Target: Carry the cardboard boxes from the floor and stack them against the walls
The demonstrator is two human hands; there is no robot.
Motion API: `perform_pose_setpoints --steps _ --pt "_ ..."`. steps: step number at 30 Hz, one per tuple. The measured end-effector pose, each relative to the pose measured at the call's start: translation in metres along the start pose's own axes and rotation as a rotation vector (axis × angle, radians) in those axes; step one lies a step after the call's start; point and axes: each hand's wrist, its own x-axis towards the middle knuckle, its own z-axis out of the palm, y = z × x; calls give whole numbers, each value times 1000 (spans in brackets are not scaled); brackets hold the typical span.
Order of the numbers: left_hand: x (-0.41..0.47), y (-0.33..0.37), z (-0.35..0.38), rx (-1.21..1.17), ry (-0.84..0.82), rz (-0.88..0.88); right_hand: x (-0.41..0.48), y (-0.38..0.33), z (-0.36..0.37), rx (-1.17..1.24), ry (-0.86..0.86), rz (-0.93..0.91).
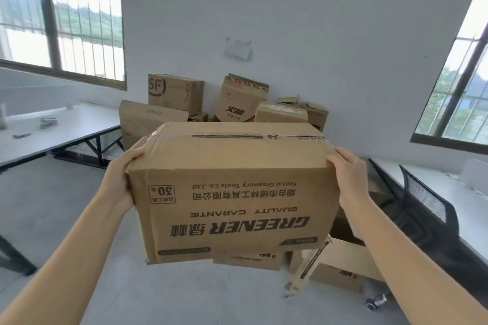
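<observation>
Both arms reach forward and carry a GREENER cardboard box [232, 192] in the air at chest height, above the grey floor [66, 206]. Its printed face is turned toward the camera with the lettering upside down, and a taped seam runs along the top. The left hand [124, 174] presses against the box's left end with its fingers curled over the upper corner. The right hand [351, 179] clasps the right end the same way, fingers hooked onto the top edge.

Behind the carried box, a pile of boxes [280, 113] stands against the white far wall [290, 34]. Among them are an SF Express box [174, 93] set on top of a larger brown box [142, 119], and a tilted box with red print [240, 100].

Below and to the right, more flattened and open boxes [340, 266] lie on the floor, near a black mesh office chair [422, 200]. A white table [52, 129] stands under the left window [60, 31].
</observation>
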Motion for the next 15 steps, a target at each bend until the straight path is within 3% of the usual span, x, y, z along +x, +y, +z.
perform_pose_setpoints --steps 4,15 --pt "71 -13 16 -18 -9 27 71 24 30 37 39 2" --pt "279 -65 72 -16 51 83 284 93 125 98 -52 -10"
